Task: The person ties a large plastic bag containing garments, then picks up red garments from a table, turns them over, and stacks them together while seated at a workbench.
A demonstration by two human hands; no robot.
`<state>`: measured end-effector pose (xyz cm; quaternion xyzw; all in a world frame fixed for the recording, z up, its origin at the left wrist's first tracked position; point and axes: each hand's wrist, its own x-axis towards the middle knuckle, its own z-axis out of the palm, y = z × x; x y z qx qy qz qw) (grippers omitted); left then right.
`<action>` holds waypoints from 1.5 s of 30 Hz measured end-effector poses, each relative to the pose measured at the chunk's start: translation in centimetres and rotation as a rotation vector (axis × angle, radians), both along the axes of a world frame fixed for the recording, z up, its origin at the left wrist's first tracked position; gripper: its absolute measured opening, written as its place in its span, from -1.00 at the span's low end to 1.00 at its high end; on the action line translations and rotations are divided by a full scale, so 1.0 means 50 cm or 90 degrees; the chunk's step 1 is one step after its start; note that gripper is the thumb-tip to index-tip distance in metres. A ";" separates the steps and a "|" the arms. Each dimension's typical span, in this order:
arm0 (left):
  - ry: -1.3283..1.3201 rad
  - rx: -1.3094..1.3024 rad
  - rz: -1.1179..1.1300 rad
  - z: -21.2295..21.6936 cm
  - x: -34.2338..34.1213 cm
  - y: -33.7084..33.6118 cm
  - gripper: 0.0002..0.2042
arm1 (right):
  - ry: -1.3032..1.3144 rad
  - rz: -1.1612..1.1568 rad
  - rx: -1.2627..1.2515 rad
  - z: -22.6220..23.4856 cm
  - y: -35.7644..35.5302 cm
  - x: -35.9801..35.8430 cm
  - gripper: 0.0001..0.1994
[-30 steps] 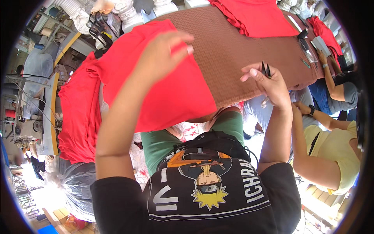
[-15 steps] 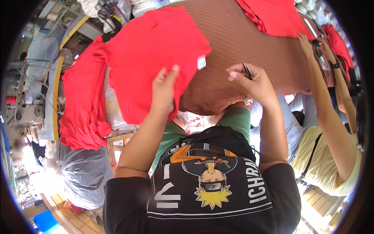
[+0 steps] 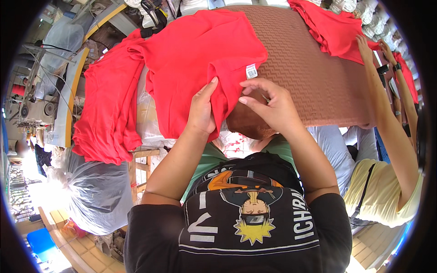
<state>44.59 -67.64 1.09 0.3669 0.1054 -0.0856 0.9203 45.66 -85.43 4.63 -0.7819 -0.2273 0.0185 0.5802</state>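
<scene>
Brown textured covering spreads over the counter (image 3: 309,86) from the centre to the upper right of the frame, with machinery (image 3: 38,109) crowding the left side and a knotted clear plastic bag (image 3: 102,195) at lower left. Slightly left of centre in the upper half lies the red garment (image 3: 195,54), partly on the counter and drooping over its near edge, with a small white label (image 3: 251,71) on its right side. Beside it, further left, hangs a heap of red cloth (image 3: 107,102); at upper right a co-worker's hand (image 3: 364,48) reaches onto another red piece (image 3: 334,34). Judging by its loose folds, the red garment should be light, soft and limp, neither fragile nor likely to slip, but quick to crumple and sag wherever it goes unsupported. Its near edge and the border by the white label look like the best places to take hold, one side in each hand, to keep the cloth taut. The left hand (image 3: 202,111) has its fingers closed on that near edge, thumb lying on top of the cloth. On the right hand (image 3: 275,107), thumb and forefinger curve toward the border just below the white label, their tips a little apart; the other fingers are curled out of sight, so whether they grip anything cannot be told.
</scene>
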 end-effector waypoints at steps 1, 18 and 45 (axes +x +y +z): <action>-0.001 -0.003 -0.005 0.001 -0.002 -0.003 -0.61 | -0.022 -0.015 -0.005 -0.005 0.007 -0.002 -0.72; -0.243 0.683 0.021 0.038 -0.018 -0.002 -0.76 | -0.154 -0.093 -0.113 -0.034 0.038 0.025 -0.51; 0.004 0.757 0.292 0.235 -0.058 0.382 -0.76 | -0.144 -0.483 0.328 0.147 -0.333 0.148 -0.85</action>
